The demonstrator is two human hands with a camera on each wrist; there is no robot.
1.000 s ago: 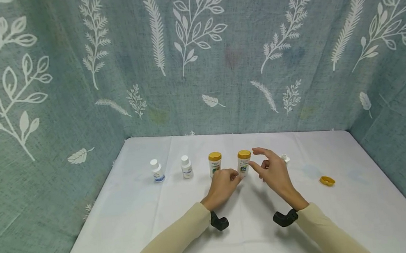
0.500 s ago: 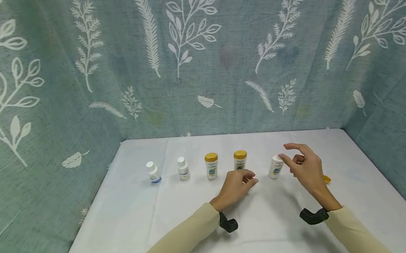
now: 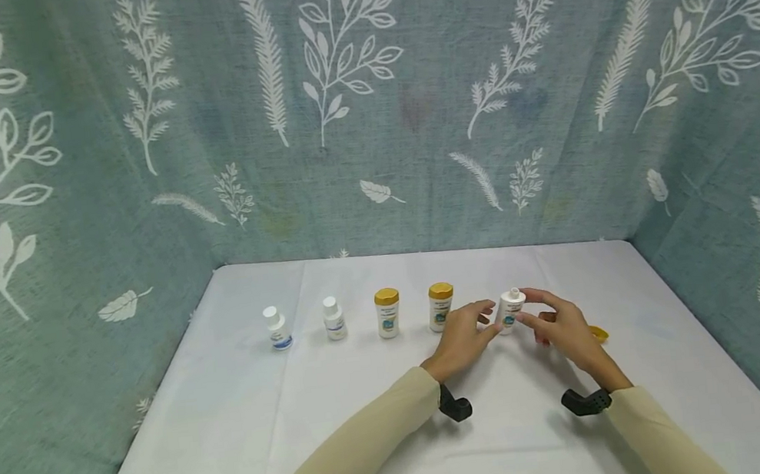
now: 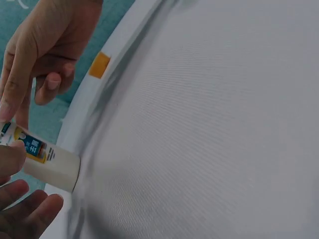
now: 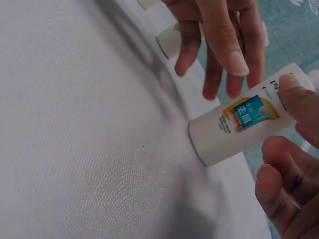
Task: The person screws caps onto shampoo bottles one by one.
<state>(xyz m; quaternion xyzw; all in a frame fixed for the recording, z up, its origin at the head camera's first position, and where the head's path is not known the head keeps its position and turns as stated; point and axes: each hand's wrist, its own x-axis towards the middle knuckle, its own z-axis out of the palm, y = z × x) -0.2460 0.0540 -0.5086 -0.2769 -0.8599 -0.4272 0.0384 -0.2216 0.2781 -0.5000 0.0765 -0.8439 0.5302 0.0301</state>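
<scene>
A small white bottle (image 3: 508, 315) with a narrow white tip and a blue and yellow label stands near the table's right side. My right hand (image 3: 564, 333) holds it between thumb and fingers; in the right wrist view the thumb (image 5: 301, 98) lies on the label of the bottle (image 5: 214, 134). To its left is my left hand (image 3: 463, 340), fingers loosely bent and spread beside the bottle, seemingly gripping nothing. Partly behind the right hand lies a yellow ring-shaped cap (image 3: 599, 334). Left of the hands stand two gold-capped bottles, one nearer (image 3: 440, 312) and one farther (image 3: 388, 317).
Two small white-capped bottles, the leftmost (image 3: 279, 331) and its neighbour (image 3: 335, 323), continue the row on the left. A white cloth covers the table (image 3: 343, 418). Green curtains (image 3: 378, 214) with white leaf prints rise behind and at both sides.
Both hands have moved right from the right-hand gold-capped bottle to the uncapped white one. The right hand has taken hold of that bottle, which previously leaned and showed its plain end differently.
</scene>
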